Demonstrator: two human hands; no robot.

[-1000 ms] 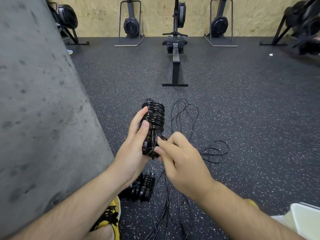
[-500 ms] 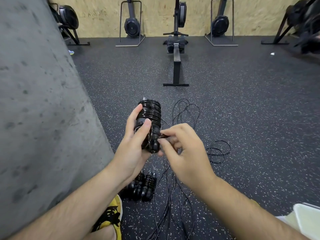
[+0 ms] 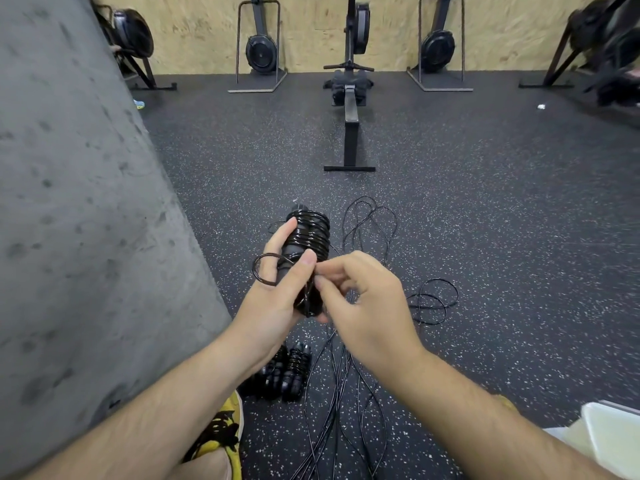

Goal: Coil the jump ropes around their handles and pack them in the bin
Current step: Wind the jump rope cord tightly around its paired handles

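My left hand [image 3: 273, 299] grips a pair of black jump-rope handles wound with glossy black rope, the coiled jump rope [image 3: 308, 233], held upright at chest height. A small loop of rope [image 3: 265, 270] sticks out to the left over my left fingers. My right hand [image 3: 367, 306] pinches the rope's free end against the lower part of the handles. More black ropes [image 3: 346, 375] lie loose on the floor below, next to several black handles [image 3: 287, 372]. The white bin [image 3: 609, 441] shows only as a corner at the bottom right.
A grey concrete pillar [image 3: 79, 237] fills the left side. A rowing machine [image 3: 349, 109] stands on the speckled rubber floor ahead, with other machines along the wooden back wall. My yellow-and-black shoe [image 3: 221, 434] is at the bottom edge.
The coiled bundle has stayed in my left hand. My right hand has pulled the rope end across, and a small loop now stands out on the left of the handles.
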